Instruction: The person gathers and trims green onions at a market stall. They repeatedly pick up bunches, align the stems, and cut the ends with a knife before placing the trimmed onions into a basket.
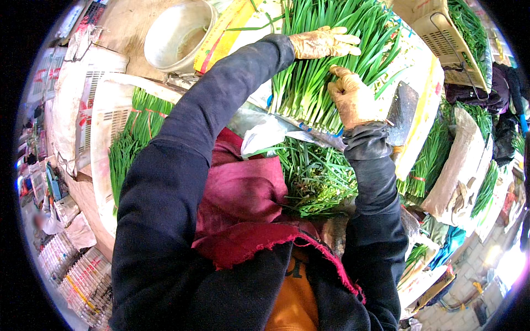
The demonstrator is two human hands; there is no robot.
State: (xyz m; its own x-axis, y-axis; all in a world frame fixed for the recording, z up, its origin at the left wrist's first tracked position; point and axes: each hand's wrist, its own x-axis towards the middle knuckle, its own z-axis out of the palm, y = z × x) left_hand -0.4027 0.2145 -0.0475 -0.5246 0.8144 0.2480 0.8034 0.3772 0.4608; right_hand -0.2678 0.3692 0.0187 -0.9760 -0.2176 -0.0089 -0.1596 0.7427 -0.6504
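Garlic chives [308, 89] lie in a thick layer on the work surface before me, white stem ends towards my body. My left hand [327, 43], in a stained pale glove, rests flat across the leaves with its fingers spread. To the right of the stems is my right hand [351, 97], gloved too, its index finger extended against the leaves and the other fingers curled; whether they pinch a stem cannot be told. A cleaver-like dark metal blade [402, 108] lies right of that hand. Below the surface's edge are loose chives and trimmings [319, 178], beside a white plastic bag [263, 136].
A white bucket [180, 37] stands at the upper left. Tied chive bundles fill a white crate [101, 145] at my left. A cream plastic crate [439, 39] with a wire handle stands upper right. More banded chives [426, 161] lie at the right, near a person's dark clothing [492, 93].
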